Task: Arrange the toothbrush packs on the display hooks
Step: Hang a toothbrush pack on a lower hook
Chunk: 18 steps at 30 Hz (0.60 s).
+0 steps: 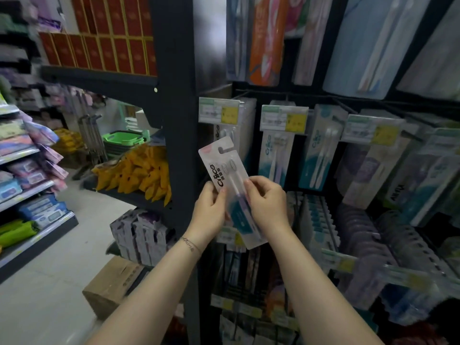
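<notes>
A white toothbrush pack [225, 168] with black lettering and a hang slot at its top is held tilted in front of the display. My left hand [210, 210] grips its left edge and my right hand [267, 202] pinches its right side near the middle. Just behind and above it, a row of similar packs [245, 125] hangs on a display hook with a price tag [219, 111] at its tip. More hooks with packs [276, 155] run to the right.
A dark shelf post [178, 120] stands left of the hooks. Rows of packed goods [358, 235] fill lower hooks at right. A cardboard box [112, 285] sits on the floor. Yellow bags [142, 175] and an aisle shelf [29, 185] lie left.
</notes>
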Each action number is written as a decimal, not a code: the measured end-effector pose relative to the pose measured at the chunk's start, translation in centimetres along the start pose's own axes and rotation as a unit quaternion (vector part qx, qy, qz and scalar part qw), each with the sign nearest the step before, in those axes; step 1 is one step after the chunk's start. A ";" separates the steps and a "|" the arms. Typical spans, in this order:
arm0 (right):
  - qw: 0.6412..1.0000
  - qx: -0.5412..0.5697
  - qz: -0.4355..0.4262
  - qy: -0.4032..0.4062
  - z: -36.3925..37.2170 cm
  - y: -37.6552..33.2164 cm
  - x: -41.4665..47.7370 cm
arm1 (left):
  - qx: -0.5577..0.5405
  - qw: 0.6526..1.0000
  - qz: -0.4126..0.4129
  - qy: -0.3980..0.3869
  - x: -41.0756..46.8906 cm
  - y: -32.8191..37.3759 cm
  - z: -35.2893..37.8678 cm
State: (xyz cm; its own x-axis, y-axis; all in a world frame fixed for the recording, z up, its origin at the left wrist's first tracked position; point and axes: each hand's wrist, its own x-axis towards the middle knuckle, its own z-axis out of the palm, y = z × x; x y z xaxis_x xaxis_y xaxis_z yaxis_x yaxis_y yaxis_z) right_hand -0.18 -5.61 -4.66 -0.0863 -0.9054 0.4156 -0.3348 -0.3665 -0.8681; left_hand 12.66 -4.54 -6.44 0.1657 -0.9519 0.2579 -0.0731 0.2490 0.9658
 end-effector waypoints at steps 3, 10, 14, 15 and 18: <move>1.000 0.000 -0.010 0.010 1.0 -0.9 1.5 | 0.006 1.000 0.011 0.014 1.7 0.6 -0.5; 0.997 -0.032 -0.029 0.057 2.0 -2.3 4.4 | -0.009 0.999 0.029 0.023 4.8 1.9 -0.7; 0.996 -0.048 -0.030 0.066 1.8 -2.6 5.1 | -0.019 0.999 0.027 0.012 5.3 2.4 -0.2; 0.995 -0.054 -0.035 0.072 1.7 -2.8 5.2 | -0.023 0.999 0.023 0.008 5.3 2.6 -0.1; 0.993 -0.071 -0.044 0.088 1.3 -3.1 5.7 | -0.049 0.999 0.019 -0.013 5.5 3.0 0.2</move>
State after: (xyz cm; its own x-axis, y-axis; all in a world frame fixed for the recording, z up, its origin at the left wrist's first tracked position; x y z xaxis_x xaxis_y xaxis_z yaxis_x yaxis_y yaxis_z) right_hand 1.62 -9.91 0.02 -0.2095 -0.8146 0.5408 -0.4763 -0.3980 -0.7840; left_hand 13.16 -9.03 -2.18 0.1395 -0.9453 0.2949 0.0175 0.3001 0.9537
